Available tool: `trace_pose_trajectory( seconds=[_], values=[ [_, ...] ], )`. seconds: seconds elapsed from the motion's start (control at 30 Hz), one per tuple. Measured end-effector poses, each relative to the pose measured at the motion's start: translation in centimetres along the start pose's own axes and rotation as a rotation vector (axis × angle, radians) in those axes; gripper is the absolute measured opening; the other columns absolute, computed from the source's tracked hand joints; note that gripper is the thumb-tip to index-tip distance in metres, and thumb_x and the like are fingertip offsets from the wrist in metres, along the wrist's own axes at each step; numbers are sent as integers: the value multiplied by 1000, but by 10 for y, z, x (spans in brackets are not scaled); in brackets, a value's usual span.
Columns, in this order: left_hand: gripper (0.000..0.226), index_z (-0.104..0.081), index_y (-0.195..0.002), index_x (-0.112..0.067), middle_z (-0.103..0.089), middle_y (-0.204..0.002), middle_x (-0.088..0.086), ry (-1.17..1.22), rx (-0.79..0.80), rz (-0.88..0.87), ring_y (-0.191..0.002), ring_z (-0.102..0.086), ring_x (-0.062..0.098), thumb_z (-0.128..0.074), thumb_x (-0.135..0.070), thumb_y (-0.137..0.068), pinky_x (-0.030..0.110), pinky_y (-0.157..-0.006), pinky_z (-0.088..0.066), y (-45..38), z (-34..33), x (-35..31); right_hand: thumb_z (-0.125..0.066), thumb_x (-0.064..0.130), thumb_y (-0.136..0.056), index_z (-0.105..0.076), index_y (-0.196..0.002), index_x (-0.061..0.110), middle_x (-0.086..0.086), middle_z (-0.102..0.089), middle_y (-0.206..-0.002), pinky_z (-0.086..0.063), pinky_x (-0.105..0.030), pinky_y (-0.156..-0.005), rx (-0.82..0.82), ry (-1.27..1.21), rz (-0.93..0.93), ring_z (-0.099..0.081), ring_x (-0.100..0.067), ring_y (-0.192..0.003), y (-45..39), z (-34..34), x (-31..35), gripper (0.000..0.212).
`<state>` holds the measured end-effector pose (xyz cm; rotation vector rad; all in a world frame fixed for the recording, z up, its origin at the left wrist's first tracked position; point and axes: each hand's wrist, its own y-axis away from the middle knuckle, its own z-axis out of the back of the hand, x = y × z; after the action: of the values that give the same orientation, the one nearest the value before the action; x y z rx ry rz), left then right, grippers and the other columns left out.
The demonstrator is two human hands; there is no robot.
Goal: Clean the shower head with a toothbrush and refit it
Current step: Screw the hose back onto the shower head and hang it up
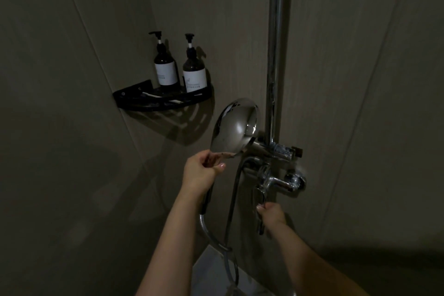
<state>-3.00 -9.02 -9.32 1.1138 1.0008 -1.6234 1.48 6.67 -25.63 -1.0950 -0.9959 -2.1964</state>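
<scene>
The chrome shower head (236, 127) sits at frame centre, its dome rising up and right from the left hand (200, 172), whose grip curls round the handle. Lower right, the right hand (271, 214) pinches the faucet lever (260, 202). A corner shelf (161, 101) with two pump bottles (165, 67) hangs upper left.

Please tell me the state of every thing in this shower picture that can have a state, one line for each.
shower head: off its holder, held by the handle, chrome back toward the camera
left hand: grips the shower head handle
right hand: grips the tap lever
tap lever: hanging downward; no water visible
two pump bottles: upright on the corner shelf
corner shelf: fixed in the wall corner
hose: hanging in a loop
</scene>
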Motion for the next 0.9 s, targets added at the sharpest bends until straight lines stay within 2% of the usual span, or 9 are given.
trace_pose_trajectory(
  seconds=[0.07,0.17,0.27,0.43,0.53,0.6,0.67,0.8,0.9],
  values=[
    [17,-63,-95,6,-60,-81,6,1,4,4,-77,-54,14,-66,4,-79,12,-63,-43,1,1,-1,-54,10,-92,-64,-90,-10,-26,-65,-102,-40,-27,-77,12,-4,7,-60,-31,-101,1,1,1,22],
    [15,-64,-94,5,-60,-78,5,-15,27,21,-73,-54,12,-66,4,-79,13,-62,-43,2,0,-1,-54,9,-92,-51,-60,8,-19,-59,-89,-34,-23,-73,19,-23,-1,-53,-23,-86,0,1,-1,32],
    [9,-63,-87,1,-57,-73,3,-37,38,22,-71,-52,13,-67,2,-79,16,-62,-41,2,-1,-1,-55,9,-91,-53,-63,7,-19,-61,-88,-33,-22,-73,34,-21,-10,-51,-19,-84,0,3,-1,29],
    [12,-62,-88,7,-56,-73,6,-40,34,3,-69,-49,14,-67,2,-78,8,-51,-37,1,-1,-1,-54,10,-92,-42,-55,14,-2,-46,-59,-32,-22,-71,47,6,-11,-49,-19,-82,-1,5,1,40],
    [10,-60,-81,1,-52,-68,3,-12,29,4,-66,-46,13,-68,4,-76,18,-58,-37,0,-2,-1,-54,11,-92,-51,-60,11,-13,-59,-75,-34,-22,-73,63,3,-30,-52,-19,-84,1,5,1,32],
    [11,-59,-78,-1,-52,-67,3,0,23,6,-66,-46,13,-68,6,-76,21,-60,-37,-1,-2,-1,-55,11,-92,-65,-82,-3,-22,-66,-97,-38,-25,-75,63,-3,-27,-57,-23,-89,3,5,1,19],
    [13,-59,-76,-4,-54,-68,3,4,20,4,-67,-48,13,-68,6,-76,22,-62,-38,0,0,-1,-56,10,-91,-66,-101,-9,-25,-66,-109,-42,-28,-79,52,-7,-10,-60,-26,-96,5,5,0,24],
    [9,-62,-84,5,-55,-71,6,7,36,9,-69,-49,14,-68,4,-77,24,-64,-39,0,1,1,-55,11,-91,-64,-106,-9,-26,-65,-112,-37,-24,-72,52,13,-2,-60,-28,-93,5,6,2,26],
    [10,-59,-81,3,-52,-69,6,17,34,5,-69,-47,15,-68,5,-76,23,-62,-36,1,0,3,-53,12,-93,-63,-108,-9,-25,-64,-114,-39,-25,-72,34,22,-9,-60,-32,-107,6,5,4,28]
  ],
)
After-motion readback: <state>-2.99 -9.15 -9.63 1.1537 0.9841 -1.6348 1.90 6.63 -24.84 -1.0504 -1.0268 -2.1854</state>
